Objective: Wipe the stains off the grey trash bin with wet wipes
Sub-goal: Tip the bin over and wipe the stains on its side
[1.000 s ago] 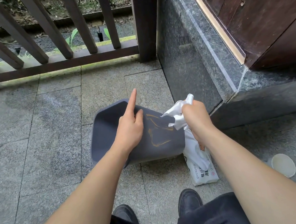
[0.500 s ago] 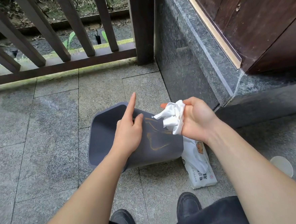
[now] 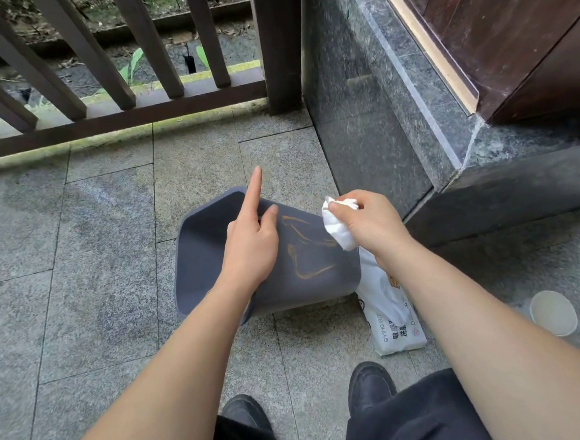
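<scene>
The grey trash bin [image 3: 315, 280] lies tilted on the stone floor, its opening toward the railing, with orange-brown stains [image 3: 309, 249] on its upper side. My left hand [image 3: 251, 246] rests on that side near the rim, index finger pointing up, holding the bin steady. My right hand [image 3: 371, 222] grips a bunched white wet wipe [image 3: 339, 230] at the bin's right edge, touching the stained side. The white wet wipes pack [image 3: 391, 315] lies on the floor right of the bin, partly hidden by my right forearm.
A dark wooden railing [image 3: 120, 115] runs along the far side. A polished stone plinth [image 3: 377, 117] and a dark wooden door [image 3: 526, 31] stand to the right. A paper cup [image 3: 553, 313] sits on the floor at right. My shoes [image 3: 370, 386] are below the bin.
My right hand has turned palm down and lowered the bunched wipe onto the right edge of the bin's stained side. My left hand has stayed on the bin.
</scene>
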`<state>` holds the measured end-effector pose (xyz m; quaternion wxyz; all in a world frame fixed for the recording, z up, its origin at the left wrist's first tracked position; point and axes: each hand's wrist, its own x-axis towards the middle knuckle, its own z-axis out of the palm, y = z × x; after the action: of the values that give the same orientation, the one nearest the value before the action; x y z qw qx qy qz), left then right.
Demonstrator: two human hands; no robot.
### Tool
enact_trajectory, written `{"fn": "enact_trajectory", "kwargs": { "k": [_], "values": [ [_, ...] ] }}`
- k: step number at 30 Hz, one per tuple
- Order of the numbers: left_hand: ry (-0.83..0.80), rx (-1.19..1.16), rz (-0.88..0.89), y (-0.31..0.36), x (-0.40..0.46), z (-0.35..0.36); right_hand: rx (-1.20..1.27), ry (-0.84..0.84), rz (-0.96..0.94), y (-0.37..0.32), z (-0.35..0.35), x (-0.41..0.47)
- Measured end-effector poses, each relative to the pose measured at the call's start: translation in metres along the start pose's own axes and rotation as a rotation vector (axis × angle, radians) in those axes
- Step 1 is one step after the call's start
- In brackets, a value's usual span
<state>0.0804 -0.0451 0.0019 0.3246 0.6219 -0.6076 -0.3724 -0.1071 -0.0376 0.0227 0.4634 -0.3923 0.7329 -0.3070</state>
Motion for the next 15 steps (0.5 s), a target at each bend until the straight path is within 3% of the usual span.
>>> {"fn": "enact_trajectory", "kwargs": {
  "k": [4,9,15],
  "values": [
    [-0.014,-0.001,0.009,0.001,-0.002,-0.001,-0.111,0.162,-0.012,0.012,0.002,0.011],
    [-0.021,0.005,-0.007,0.0,-0.001,-0.001,-0.081,0.305,0.031,0.024,0.005,0.023],
    [-0.012,-0.013,-0.033,-0.002,0.002,-0.002,-0.213,0.117,0.188,0.049,0.01,0.031]
  ]
}}
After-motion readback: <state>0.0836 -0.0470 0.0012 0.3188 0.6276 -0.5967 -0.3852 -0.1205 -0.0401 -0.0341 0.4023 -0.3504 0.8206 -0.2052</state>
